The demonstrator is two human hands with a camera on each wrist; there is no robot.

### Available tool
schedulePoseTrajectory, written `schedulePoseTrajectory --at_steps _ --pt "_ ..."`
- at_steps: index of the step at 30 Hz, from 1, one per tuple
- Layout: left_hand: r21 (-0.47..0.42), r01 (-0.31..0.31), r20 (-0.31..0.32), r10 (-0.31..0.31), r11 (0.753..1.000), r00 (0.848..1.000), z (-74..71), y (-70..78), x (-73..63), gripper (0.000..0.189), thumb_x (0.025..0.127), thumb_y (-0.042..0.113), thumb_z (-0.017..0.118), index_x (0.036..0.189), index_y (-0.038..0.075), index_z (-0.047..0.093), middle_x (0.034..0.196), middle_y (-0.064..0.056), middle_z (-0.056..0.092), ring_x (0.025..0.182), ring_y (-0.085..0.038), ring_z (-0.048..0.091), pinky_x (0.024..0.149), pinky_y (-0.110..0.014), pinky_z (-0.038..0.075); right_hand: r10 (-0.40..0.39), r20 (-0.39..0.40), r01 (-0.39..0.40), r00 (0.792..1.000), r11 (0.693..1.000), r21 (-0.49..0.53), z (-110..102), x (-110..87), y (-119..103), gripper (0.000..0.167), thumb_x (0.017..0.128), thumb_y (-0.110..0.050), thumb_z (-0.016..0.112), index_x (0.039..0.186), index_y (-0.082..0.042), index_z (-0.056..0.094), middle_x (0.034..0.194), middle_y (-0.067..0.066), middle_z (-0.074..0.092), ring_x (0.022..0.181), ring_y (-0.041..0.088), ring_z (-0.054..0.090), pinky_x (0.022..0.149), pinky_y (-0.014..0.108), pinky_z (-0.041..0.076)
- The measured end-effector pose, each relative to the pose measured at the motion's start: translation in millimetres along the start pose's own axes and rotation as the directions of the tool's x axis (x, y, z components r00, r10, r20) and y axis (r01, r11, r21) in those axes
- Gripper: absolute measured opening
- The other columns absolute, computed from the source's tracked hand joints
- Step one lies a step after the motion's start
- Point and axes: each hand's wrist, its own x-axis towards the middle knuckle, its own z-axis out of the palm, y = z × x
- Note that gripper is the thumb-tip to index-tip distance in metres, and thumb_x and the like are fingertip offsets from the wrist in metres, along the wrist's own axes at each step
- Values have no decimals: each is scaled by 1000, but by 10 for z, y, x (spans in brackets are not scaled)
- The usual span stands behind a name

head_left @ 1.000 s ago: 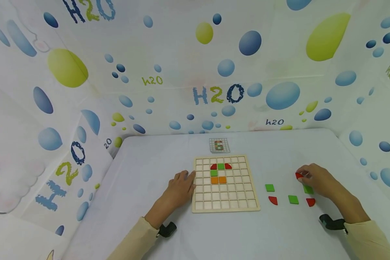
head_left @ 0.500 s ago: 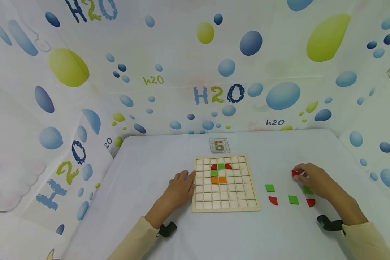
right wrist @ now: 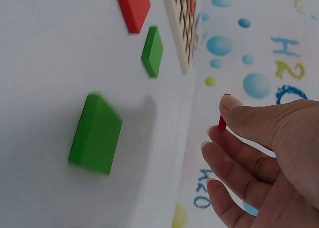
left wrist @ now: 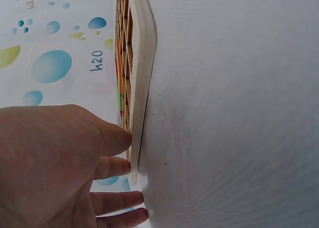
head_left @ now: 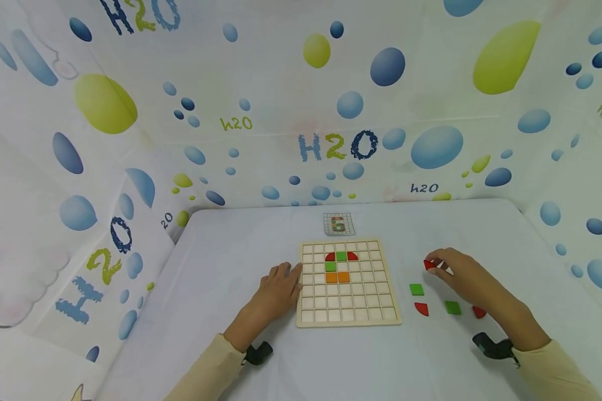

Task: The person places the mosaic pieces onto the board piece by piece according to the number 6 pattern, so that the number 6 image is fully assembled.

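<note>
Red quarter-round tile [head_left: 428, 265], bright and evenly coloured, off the bench [head_left: 241, 245], to the right of the grid board [head_left: 361, 303] and well apart from it. Seen edge-on by the right wrist camera, it is a slim red bar with a straight side. Right grip [head_left: 454, 270] closed to the tile's own thickness: thumb against fingertip, tile pinched between, remaining fingers loosely curved below.

Left grip [head_left: 278, 289] relaxed, fingers spread and holding nothing, fingertips against the board's left rim.

Board: pale wood, square outline, plain smooth border, thin raised ribs dividing it into square cells. Far part of the grid carries flat pieces: a green square between two red quarter-rounds, another green square under the left one, then two orange squares side by side. Beyond the board, near its far edge, a small card [head_left: 338, 224] printed with a grid and a coloured figure.

Loose on the bench, nearer the person than the held tile: near green square [head_left: 417, 289], red curved piece [head_left: 422, 309] just beside it, second green square [head_left: 453, 308], far red piece [head_left: 479, 312] partly covered by the right wrist. Right wrist camera shows flat faces, crisp corners, thick sides; closest green block blurred. Bench covering white, matte, faintly creased.
</note>
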Motion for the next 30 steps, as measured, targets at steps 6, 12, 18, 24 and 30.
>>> schedulePoseTrajectory --at_steps 6,12,18,24,30 --pt "-4 6 0 -6 1000 1000 2 4 -1 53 113 27 52 161 8 44 155 -23 45 144 -45 45 109 -63 44 -24 22 25 999 1000 -13 80 79 -183 29 98 -12 77 126 -7 69 113 6 71 105 27 67 91 49 61" --pt "-11 9 6 -9 1000 1000 -19 21 -17 53 113 27 52 161 8 43 155 -24 45 145 -45 44 110 -63 43 -59 56 61 997 998 -24 177 178 -329 30 97 -11 77 126 -8 68 110 4 70 102 24 67 90 46 61" --pt "-13 14 10 -14 1000 1000 -27 21 -18 53 113 28 51 161 8 42 156 -23 44 145 -45 43 111 -63 43 -110 73 114 991 992 -48 292 290 -467 31 97 -13 77 126 -9 68 110 2 70 99 20 67 88 42 61" --pt "-11 13 13 -12 1000 1000 -25 23 -5 54 113 30 50 162 10 41 158 -23 43 146 -45 42 111 -63 42 -103 87 108 991 993 -55 387 377 -611 29 98 -15 78 126 -11 69 108 2 69 95 18 65 87 41 61" --pt "-14 18 23 -18 1000 1000 -9 11 10 54 113 31 50 163 11 41 158 -23 43 146 -45 42 112 -63 42 -112 89 116 990 992 -40 451 419 -712 23 99 -16 76 121 -13 70 108 1 70 92 16 64 86 40 60"
